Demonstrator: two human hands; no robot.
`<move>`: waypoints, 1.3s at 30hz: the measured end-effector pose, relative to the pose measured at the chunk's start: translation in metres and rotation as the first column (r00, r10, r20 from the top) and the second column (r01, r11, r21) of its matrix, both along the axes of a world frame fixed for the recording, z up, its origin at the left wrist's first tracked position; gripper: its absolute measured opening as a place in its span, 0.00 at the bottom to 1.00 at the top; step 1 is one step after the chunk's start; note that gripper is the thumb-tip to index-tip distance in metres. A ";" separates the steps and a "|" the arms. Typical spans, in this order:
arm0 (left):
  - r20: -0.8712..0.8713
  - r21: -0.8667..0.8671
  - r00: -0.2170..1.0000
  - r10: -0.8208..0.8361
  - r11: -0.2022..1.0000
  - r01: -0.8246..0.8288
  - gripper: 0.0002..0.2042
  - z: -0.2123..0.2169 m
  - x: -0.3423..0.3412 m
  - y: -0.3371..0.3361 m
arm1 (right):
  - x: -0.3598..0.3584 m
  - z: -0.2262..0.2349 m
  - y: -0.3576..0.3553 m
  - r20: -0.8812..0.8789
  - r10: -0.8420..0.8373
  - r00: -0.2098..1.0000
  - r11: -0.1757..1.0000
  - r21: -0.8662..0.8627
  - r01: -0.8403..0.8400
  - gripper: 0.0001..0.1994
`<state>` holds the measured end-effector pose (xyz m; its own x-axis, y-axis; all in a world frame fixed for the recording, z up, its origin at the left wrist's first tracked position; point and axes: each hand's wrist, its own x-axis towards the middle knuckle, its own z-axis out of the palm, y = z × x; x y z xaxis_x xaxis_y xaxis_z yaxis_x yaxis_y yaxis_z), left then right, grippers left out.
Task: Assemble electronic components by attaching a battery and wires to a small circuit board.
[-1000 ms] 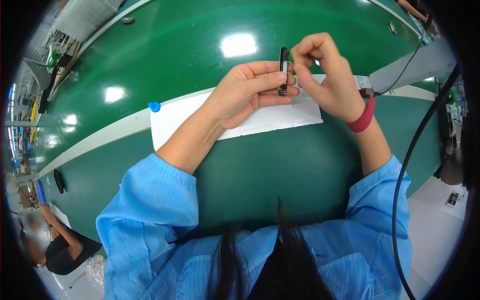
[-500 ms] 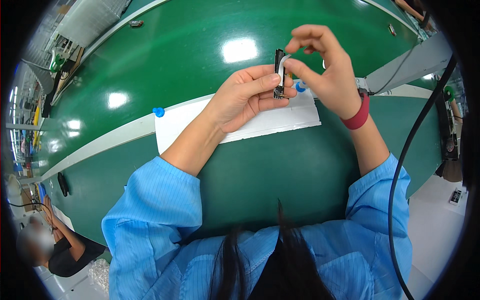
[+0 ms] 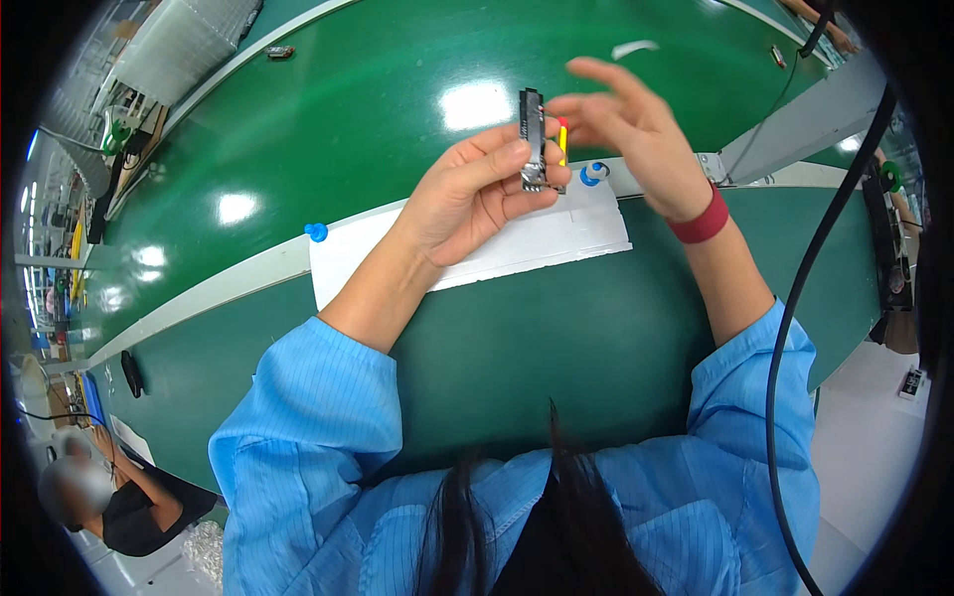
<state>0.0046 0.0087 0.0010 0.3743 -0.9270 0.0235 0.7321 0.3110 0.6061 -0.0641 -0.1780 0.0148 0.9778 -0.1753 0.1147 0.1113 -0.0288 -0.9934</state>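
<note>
Just beyond the far edge of the white sheet (image 3: 477, 263), as seen from above, the left hand (image 3: 462, 194) pinches a narrow dark electronic piece (image 3: 532, 134). Its thumb presses on the face toward the camera and the other fingers lie bent behind, so the piece sits at the fingertips, well out from the palm. The long side of the piece points away from the wearer; its upper end sticks out past the thumb, while its lower end is close to the far edge of the sheet, with fingertips showing to its right.

The right hand (image 3: 636, 134) is beyond the right part of the sheet, its fingers spread loosely. Its nearest fingertips are just beside the upper right of the piece; whether they touch it, I cannot tell. A red and yellow part (image 3: 563, 141) shows between the piece and that hand, also beyond the sheet. A red wristband (image 3: 704, 219) is to the right of the sheet.

One blue knob (image 3: 316, 231) is at the far left corner of the sheet, and another blue fitting (image 3: 594, 174) is near its far right corner. Far beyond the sheet, a curved white strip (image 3: 634, 48) shows against the glossy green surface (image 3: 378, 109); whether it rests there is unclear.
</note>
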 end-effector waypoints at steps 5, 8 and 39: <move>0.021 0.015 0.994 0.108 0.994 -0.108 0.14 -0.003 0.011 0.003 | -0.017 0.029 0.017 -0.013 0.114 0.993 0.961 0.254 -0.108 0.21; 0.002 -0.001 0.999 0.034 0.999 -0.034 0.14 -0.006 0.012 0.002 | -0.016 0.024 0.012 -0.007 0.115 0.993 0.985 0.126 -0.114 0.20; 0.461 0.286 0.880 0.118 0.918 -0.273 0.17 0.000 -0.009 -0.006 | -0.013 0.018 0.026 0.120 -0.104 0.987 0.985 -0.126 0.120 0.16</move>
